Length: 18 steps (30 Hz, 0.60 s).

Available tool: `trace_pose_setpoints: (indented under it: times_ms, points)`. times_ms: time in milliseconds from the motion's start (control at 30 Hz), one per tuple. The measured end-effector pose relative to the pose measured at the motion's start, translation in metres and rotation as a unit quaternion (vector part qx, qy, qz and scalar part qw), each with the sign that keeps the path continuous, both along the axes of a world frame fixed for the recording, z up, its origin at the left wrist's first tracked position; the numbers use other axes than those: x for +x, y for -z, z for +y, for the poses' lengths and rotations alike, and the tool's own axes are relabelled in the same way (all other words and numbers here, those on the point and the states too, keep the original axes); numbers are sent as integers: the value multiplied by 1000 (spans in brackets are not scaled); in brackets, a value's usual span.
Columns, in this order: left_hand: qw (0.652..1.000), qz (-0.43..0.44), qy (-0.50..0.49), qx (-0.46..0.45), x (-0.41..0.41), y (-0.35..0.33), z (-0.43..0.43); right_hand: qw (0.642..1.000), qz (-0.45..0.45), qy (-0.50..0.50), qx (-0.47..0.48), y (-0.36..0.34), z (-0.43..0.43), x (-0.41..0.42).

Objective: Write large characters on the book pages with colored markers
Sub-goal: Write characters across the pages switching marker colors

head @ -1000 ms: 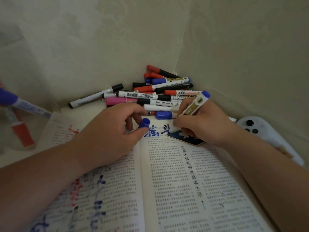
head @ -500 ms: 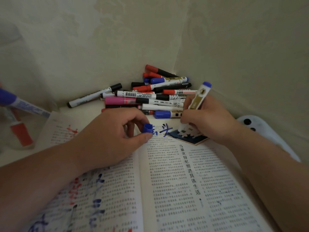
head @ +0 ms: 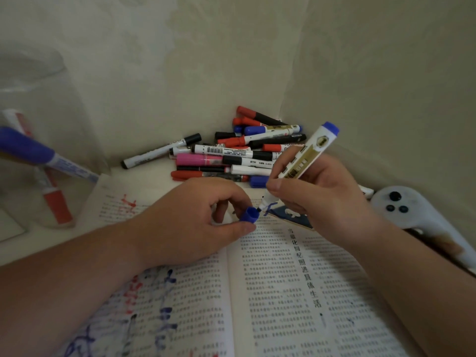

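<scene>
An open book [head: 283, 292] of printed text lies in front of me, with red and blue scrawls on its left page and blue characters at the top of the right page. My right hand [head: 324, 197] grips a white and gold blue marker [head: 304, 158], tilted, its tip low and to the left. My left hand [head: 195, 222] pinches the blue cap [head: 249, 215] between thumb and fingers. The marker's tip sits right at the cap's open mouth, above the book's gutter.
A heap of markers [head: 239, 153] in red, black, blue and pink fills the corner behind the book. A clear jar [head: 38, 140] with markers stands at the left. A white controller [head: 422, 215] lies at the right. Walls close in behind and right.
My right hand lifted the marker off the right page and swung its tip left to the cap. My left hand kept its hold on the cap.
</scene>
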<state>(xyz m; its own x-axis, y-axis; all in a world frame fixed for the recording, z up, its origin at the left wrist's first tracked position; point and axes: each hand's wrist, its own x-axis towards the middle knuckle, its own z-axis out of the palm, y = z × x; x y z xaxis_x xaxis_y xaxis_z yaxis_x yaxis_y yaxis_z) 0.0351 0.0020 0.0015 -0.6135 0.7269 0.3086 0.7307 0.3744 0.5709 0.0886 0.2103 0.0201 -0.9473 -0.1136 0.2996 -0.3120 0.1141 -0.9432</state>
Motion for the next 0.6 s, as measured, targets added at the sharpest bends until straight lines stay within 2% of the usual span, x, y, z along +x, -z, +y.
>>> trace_pose_setpoints:
  times_ms: [100, 233, 300, 400, 500, 600]
  points:
    - [1000, 0, -1, -2, 1, -1, -1, 999, 0, 12, 44, -1, -2, 2]
    - [1000, -8, -7, -12, 1, -1, 0, 986, 3, 41, 160, 3, -4, 0]
    - [1000, -7, -14, -16, -1, 1, 0, 983, 2, 32, 179, 4, -5, 0]
    - [999, -19, -25, 3, -2, 3, -1, 985, 25, 14, 171, 0, -6, 0]
    - [997, -56, -30, 42, -2, 1, -1, 995, 28, 14, 98, -7, -3, 2]
    - [995, -79, -20, 61, 0, -1, 2, 991, 48, 37, 118, -10, -4, 1]
